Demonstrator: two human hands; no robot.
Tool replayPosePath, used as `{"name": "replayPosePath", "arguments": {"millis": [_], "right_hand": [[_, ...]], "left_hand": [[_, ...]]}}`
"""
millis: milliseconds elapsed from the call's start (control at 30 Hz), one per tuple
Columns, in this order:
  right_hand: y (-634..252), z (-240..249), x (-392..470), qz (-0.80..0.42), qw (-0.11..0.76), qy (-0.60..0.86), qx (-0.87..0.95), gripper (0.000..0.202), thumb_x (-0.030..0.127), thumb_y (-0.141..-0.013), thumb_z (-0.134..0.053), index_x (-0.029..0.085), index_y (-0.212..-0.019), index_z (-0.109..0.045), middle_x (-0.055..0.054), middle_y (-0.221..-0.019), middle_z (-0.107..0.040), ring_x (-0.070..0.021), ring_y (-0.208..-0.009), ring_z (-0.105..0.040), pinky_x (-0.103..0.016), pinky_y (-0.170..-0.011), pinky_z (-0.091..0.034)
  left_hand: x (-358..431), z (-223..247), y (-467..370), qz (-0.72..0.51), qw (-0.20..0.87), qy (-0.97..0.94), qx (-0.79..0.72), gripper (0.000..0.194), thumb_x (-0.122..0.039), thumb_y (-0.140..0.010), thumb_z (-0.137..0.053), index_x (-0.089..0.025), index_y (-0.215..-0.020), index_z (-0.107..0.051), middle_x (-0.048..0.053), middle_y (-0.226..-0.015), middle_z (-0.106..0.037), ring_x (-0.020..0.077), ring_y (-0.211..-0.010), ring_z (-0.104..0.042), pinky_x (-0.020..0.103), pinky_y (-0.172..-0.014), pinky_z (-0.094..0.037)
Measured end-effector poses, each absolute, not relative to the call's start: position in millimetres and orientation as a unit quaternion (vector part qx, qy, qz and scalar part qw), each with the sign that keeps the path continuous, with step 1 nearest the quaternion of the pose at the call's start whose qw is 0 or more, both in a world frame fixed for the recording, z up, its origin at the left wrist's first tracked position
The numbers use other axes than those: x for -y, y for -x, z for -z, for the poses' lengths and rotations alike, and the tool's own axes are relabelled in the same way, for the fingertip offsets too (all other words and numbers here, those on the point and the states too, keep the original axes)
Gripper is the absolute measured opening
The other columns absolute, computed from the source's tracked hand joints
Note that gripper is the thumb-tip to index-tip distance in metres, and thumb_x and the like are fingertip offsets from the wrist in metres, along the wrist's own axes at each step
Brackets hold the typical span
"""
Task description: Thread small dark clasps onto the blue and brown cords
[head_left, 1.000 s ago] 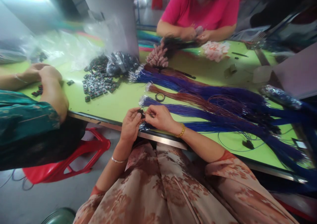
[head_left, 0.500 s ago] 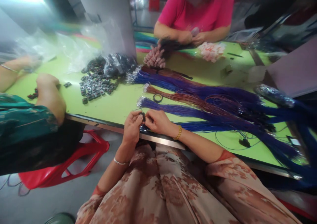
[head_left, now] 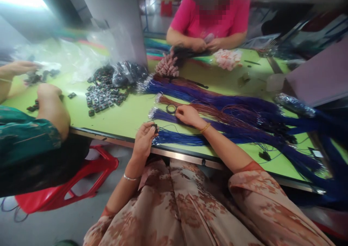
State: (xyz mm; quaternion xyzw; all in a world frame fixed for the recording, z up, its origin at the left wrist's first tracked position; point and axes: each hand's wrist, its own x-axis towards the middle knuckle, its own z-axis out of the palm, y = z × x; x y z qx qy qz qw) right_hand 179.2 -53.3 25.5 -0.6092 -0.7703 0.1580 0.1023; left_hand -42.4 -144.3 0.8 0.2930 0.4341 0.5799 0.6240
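My left hand [head_left: 143, 139] pinches a small black connector housing [head_left: 156, 128] between thumb and fingers, just above the table's front edge. A thin dark wire [head_left: 170, 125] shows between it and the wires to the right. My right hand [head_left: 189, 116] is over the purple wire bundle [head_left: 168, 117], thumb and fingers closed together; what they hold, if anything, is too small to make out. Right by those fingertips lies a black ring, like a roll of tape [head_left: 171, 109]. Below my right forearm a blue wire bundle [head_left: 185, 138] lies along the table edge.
Many black housings [head_left: 104, 95] are heaped at left, beside a plastic bag [head_left: 129, 73]. Brown wires [head_left: 187, 104] and more blue wires [head_left: 217, 94] stretch rightward. A co-worker's arm [head_left: 50, 103] rests at left near a red stool [head_left: 100, 170]. Another person [head_left: 209, 28] sits opposite.
My right hand has left the connector housing and moved up and right to the purple wires. My left hand keeps the housing. The left co-worker's far hand has moved up, over dark parts.
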Motion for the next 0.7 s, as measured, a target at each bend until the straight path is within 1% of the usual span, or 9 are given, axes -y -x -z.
{"name": "replayPosePath", "arguments": {"millis": [167, 267, 467, 600, 700], "right_hand": [[-179, -31, 61, -0.212, 0.210, 0.536, 0.790, 0.018, 0.026, -0.086, -0.050, 0.016, -0.082, -0.064, -0.002, -0.076, -0.066, -0.0130, -0.066, -0.051, -0.023, -0.064, -0.033], [-166, -42, 63, -0.229, 0.254, 0.497, 0.798, 0.017, 0.026, -0.084, -0.050, 0.015, -0.080, -0.063, -0.002, -0.074, -0.064, -0.0115, -0.062, -0.048, -0.023, -0.063, -0.032], [-127, -54, 56, -0.249, 0.295, 0.437, 0.813, 0.011, 0.021, -0.080, -0.052, 0.015, -0.075, -0.060, -0.001, -0.071, -0.061, -0.0116, -0.065, -0.049, -0.024, -0.065, -0.033], [-114, -58, 59, -0.322, 0.324, 0.389, 0.800, 0.011, 0.022, -0.079, -0.052, 0.014, -0.074, -0.059, 0.001, -0.068, -0.058, -0.0105, -0.064, -0.048, -0.023, -0.064, -0.035], [-116, -59, 70, -0.383, 0.328, 0.364, 0.783, 0.014, 0.024, -0.080, -0.053, 0.014, -0.075, -0.061, 0.002, -0.066, -0.058, -0.0096, -0.062, -0.047, -0.022, -0.062, -0.036]], "left_hand": [[145, -1, 43, -0.576, 0.629, -0.293, -0.432, 0.035, -0.029, -0.067, -0.082, -0.017, -0.094, -0.064, 0.002, -0.080, -0.070, 0.0100, -0.072, -0.065, 0.019, -0.064, -0.052], [144, -4, 41, -0.575, 0.637, -0.291, -0.424, 0.034, -0.028, -0.067, -0.082, -0.017, -0.094, -0.064, 0.002, -0.080, -0.070, 0.0100, -0.072, -0.065, 0.019, -0.064, -0.052], [145, -6, 33, -0.563, 0.649, -0.293, -0.419, 0.034, -0.028, -0.068, -0.081, -0.018, -0.095, -0.063, 0.002, -0.081, -0.069, 0.0102, -0.074, -0.065, 0.020, -0.066, -0.051], [148, -4, 32, -0.573, 0.646, -0.287, -0.415, 0.032, -0.029, -0.070, -0.080, -0.018, -0.095, -0.063, 0.001, -0.081, -0.068, 0.0104, -0.077, -0.065, 0.019, -0.067, -0.051], [148, -4, 33, -0.581, 0.651, -0.270, -0.408, 0.031, -0.027, -0.069, -0.080, -0.019, -0.095, -0.065, 0.001, -0.081, -0.067, 0.0103, -0.077, -0.064, 0.019, -0.067, -0.051]]}}
